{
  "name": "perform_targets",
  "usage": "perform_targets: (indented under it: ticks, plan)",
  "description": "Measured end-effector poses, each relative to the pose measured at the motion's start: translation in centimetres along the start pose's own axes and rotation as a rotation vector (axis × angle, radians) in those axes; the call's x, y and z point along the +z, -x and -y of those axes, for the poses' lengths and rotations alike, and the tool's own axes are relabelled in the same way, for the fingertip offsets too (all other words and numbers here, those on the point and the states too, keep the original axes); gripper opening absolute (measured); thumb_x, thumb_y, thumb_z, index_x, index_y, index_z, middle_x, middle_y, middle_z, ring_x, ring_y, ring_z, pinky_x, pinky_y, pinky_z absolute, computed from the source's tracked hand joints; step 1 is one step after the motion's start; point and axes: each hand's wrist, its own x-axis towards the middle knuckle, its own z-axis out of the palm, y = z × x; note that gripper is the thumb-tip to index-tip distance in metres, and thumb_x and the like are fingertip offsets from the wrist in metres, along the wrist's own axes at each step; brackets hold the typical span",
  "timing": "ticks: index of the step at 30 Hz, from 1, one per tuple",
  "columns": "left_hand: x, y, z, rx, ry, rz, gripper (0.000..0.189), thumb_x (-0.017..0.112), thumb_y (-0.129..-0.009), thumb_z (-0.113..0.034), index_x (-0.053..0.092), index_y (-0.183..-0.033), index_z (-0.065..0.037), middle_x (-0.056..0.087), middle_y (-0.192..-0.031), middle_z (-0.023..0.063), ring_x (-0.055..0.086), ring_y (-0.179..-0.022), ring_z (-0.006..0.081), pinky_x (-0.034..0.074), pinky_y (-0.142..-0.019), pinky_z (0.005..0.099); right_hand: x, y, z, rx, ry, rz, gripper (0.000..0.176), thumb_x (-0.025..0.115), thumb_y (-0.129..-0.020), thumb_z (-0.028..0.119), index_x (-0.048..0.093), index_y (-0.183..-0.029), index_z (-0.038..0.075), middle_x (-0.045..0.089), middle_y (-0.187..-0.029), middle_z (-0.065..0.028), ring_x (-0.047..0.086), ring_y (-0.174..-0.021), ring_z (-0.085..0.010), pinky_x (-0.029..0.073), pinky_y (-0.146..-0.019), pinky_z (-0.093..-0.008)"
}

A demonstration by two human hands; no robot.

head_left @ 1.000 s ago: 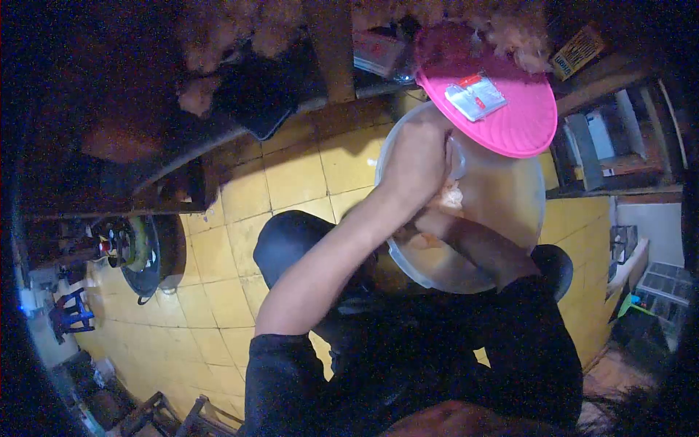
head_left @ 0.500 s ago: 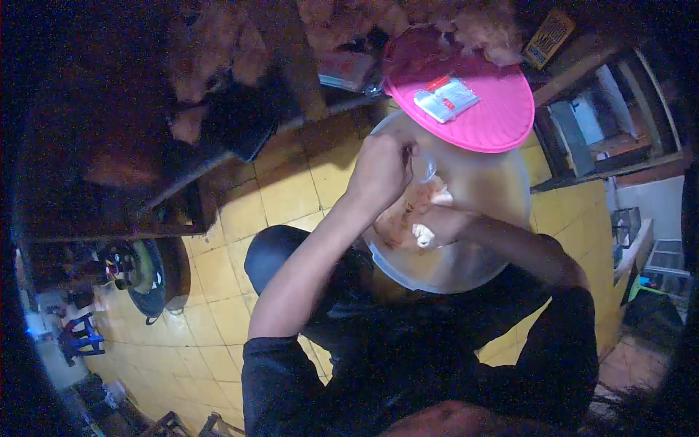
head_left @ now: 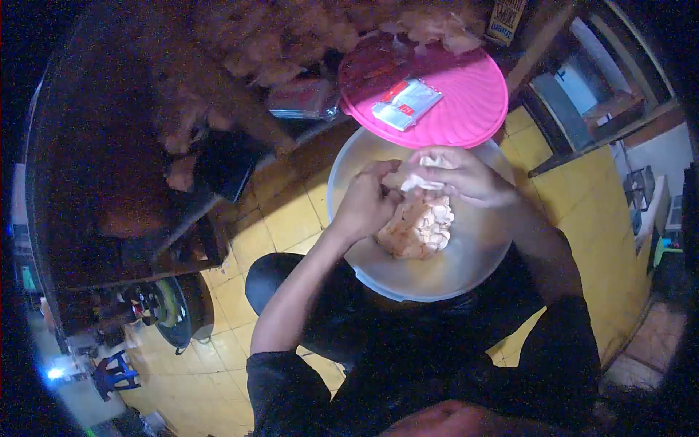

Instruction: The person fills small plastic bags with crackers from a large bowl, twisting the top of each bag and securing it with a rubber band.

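A large translucent plastic tub [head_left: 473, 255] sits at my lap, with a heap of thin pale chips [head_left: 419, 229] in it. Over the tub's left side, my left hand [head_left: 365, 200] has its fingers curled around a small clear plastic bag, which barely shows between the two hands. My right hand [head_left: 470, 175] grips several whitish chips [head_left: 426, 175] close to the left fingertips, above the heap. Just beyond the tub's far rim lies a round pink lid [head_left: 466, 109], carrying a packet of clear plastic bags [head_left: 408, 104].
A dark wooden bench [head_left: 262, 131] runs along the far left, covered with more chips [head_left: 313, 36] and a stack of plastic packs [head_left: 302, 98]. Yellow floor tiles [head_left: 291, 218] surround me. A dark wide pan [head_left: 175, 313] stands at left, and a wooden frame [head_left: 561, 124] at right.
My right hand has risen from the heap, bringing chips up to my left hand. My left hand has lowered slightly and turned. The view has shifted, so the tub and lid appear further left.
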Motion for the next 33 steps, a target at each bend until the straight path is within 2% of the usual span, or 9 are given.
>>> perform_targets:
  ticks: [6,9,12,15,19,22,24,27,33]
  plan:
    - [1.0,0.0,0.4,0.163,0.019,0.006,0.055,0.068,-0.082,-0.002,0.047,-0.133,0.002,0.054,-0.126,0.0160,0.067,-0.084,0.0188,0.055,-0.072,0.0297,-0.5,-1.1,-1.6,0.124,-0.288,-0.055,0.033,0.050,-0.097,0.009,0.046,-0.130,0.005,0.058,-0.119,-0.0073,0.060,-0.107,-0.0192,0.054,-0.088,-0.0393]
    - [1.0,0.4,0.5,0.190,-0.069,-0.035,0.060,0.075,-0.079,-0.009,0.049,-0.131,0.002,0.055,-0.124,0.0168,0.067,-0.088,0.0212,0.055,-0.074,0.0316,0.5,-1.3,-2.8,0.044,-0.010,-0.148,0.043,0.051,-0.092,0.001,0.039,-0.133,0.003,0.054,-0.122,-0.0101,0.060,-0.106,-0.0219,0.053,-0.088,-0.0401]
    - [0.8,0.8,-0.5,0.242,-0.103,-0.039,0.060,0.080,-0.076,-0.017,0.053,-0.127,0.003,0.058,-0.121,0.0172,0.066,-0.093,0.0247,0.053,-0.079,0.0346,1.3,-1.5,-3.7,-0.115,0.656,-0.221,0.041,0.049,-0.088,-0.002,0.037,-0.127,-0.003,0.060,-0.100,-0.0152,0.062,-0.100,-0.0254,0.054,-0.086,-0.0400]
    - [0.8,0.9,-0.1,0.241,-0.085,-0.041,0.057,0.081,-0.073,-0.020,0.059,-0.119,0.003,0.061,-0.114,0.0179,0.065,-0.094,0.0257,0.052,-0.081,0.0355,2.4,-1.9,-3.7,-0.203,1.137,-0.413,0.045,0.056,-0.084,-0.002,0.040,-0.126,0.002,0.060,-0.081,-0.0136,0.065,-0.073,-0.0249,0.053,-0.070,-0.0375]
    - [-1.8,0.8,-1.4,0.048,0.087,-0.091,0.032,0.071,-0.083,-0.018,0.066,-0.105,0.005,0.066,-0.093,0.0170,0.067,-0.085,0.0242,0.052,-0.075,0.0361,2.6,-2.6,-2.8,-0.550,1.112,-0.338,0.038,0.061,-0.079,-0.002,0.050,-0.116,0.002,0.060,-0.076,-0.0114,0.064,-0.066,-0.0231,0.052,-0.061,-0.0374]
    - [-3.6,0.5,-0.7,-0.060,0.128,-0.141,0.033,0.059,-0.096,-0.025,0.065,-0.108,0.005,0.069,-0.083,0.0143,0.068,-0.065,0.0187,0.052,-0.061,0.0315,2.9,-3.0,-3.3,-0.385,1.028,-0.620,0.020,0.063,-0.077,-0.001,0.057,-0.096,0.003,0.060,-0.070,-0.0091,0.063,-0.064,-0.0215,0.050,-0.059,-0.0365]
    - [-3.9,0.4,-0.4,0.144,-0.133,-0.465,0.032,0.059,-0.095,-0.025,0.065,-0.106,0.005,0.069,-0.086,0.0167,0.067,-0.062,0.0202,0.052,-0.059,0.0325,1.7,-3.8,-7.1,-0.385,1.117,-0.280,0.005,0.059,-0.082,0.008,0.056,-0.080,0.005,0.055,-0.064,-0.0084,0.056,-0.055,-0.0201,0.048,-0.054,-0.0363]
    - [-4.1,0.7,-1.1,0.233,-0.099,-0.535,0.028,0.061,-0.092,-0.020,0.066,-0.105,0.005,0.068,-0.091,0.0204,0.069,-0.070,0.0260,0.053,-0.067,0.0361,-2.9,-7.0,-14.7,0.233,1.749,0.553,0.011,0.059,-0.086,0.011,0.060,-0.092,0.002,0.062,-0.079,-0.0065,0.061,-0.074,-0.0137,0.050,-0.065,-0.0328]
    - [-4.1,0.6,-1.2,0.261,-0.082,-0.533,0.028,0.065,-0.085,-0.015,0.066,-0.106,0.004,0.065,-0.097,0.0217,0.067,-0.085,0.0347,0.053,-0.078,0.0407,-3.5,-7.8,-19.5,0.495,0.916,0.302,0.014,0.059,-0.085,0.013,0.060,-0.095,0.003,0.063,-0.081,-0.0086,0.063,-0.076,-0.0174,0.050,-0.067,-0.0353]
